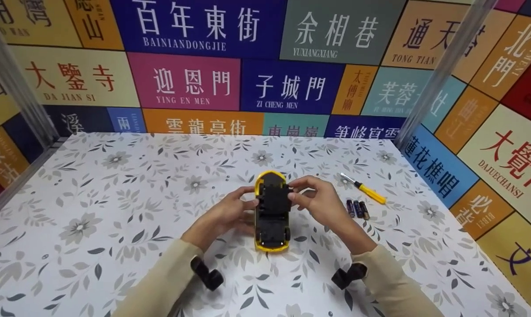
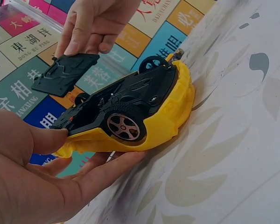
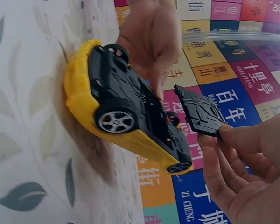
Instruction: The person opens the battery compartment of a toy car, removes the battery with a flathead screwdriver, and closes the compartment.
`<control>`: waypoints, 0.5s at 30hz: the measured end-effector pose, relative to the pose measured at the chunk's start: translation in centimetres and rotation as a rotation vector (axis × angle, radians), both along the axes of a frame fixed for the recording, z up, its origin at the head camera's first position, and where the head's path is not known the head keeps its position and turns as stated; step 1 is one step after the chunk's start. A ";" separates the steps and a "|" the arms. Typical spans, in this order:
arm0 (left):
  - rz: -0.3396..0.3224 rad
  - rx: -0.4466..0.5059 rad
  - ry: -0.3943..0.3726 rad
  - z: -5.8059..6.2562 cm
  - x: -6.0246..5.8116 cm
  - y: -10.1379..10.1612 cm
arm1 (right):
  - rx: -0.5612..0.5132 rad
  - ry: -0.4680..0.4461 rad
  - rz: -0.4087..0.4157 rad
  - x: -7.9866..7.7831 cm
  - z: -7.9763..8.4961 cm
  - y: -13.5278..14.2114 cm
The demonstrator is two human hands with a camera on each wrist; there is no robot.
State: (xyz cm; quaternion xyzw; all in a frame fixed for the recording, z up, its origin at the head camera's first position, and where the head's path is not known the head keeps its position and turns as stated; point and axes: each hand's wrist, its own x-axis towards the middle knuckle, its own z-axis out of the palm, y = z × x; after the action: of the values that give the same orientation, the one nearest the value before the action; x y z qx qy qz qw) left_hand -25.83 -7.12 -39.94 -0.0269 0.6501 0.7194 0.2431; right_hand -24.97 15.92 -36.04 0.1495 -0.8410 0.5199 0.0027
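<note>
A yellow toy car (image 1: 272,233) is upside down, its black underside and wheels showing. My left hand (image 1: 221,215) grips it by one end, thumb on the black base and fingers beneath the yellow body (image 2: 165,128). In my right hand (image 1: 325,202), thumb and fingers pinch a thin black battery cover (image 3: 200,111) by its edge. Both wrist views show a gap between this cover and the car, with an uncovered recess in the underside (image 3: 147,109). From the head view, the cover overlaps the middle of the car.
To the right on the flower-patterned tablecloth (image 1: 138,198) lie three small batteries (image 1: 357,209) side by side. Just beyond them is a screwdriver (image 1: 371,193) with a yellow handle. A wall of coloured Chinese sign panels (image 1: 184,83) borders the table's far edge and right side.
</note>
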 end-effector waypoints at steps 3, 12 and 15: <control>0.006 -0.006 -0.003 0.0 -0.1 0.0 | 0.004 0.009 0.035 0.1 -0.4 -0.3; -0.002 0.009 0.011 -0.2 0.1 0.1 | 0.024 -0.013 0.070 -0.2 -1.2 -0.3; -0.006 0.000 0.020 -0.1 0.0 0.1 | 0.035 -0.030 0.087 -0.3 -1.4 -0.3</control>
State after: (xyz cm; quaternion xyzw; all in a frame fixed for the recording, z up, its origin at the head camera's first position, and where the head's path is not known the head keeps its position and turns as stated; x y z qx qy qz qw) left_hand -25.79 -7.03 -40.07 -0.0175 0.6527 0.7188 0.2388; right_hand -25.24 15.65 -37.45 0.1784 -0.8425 0.5071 -0.0352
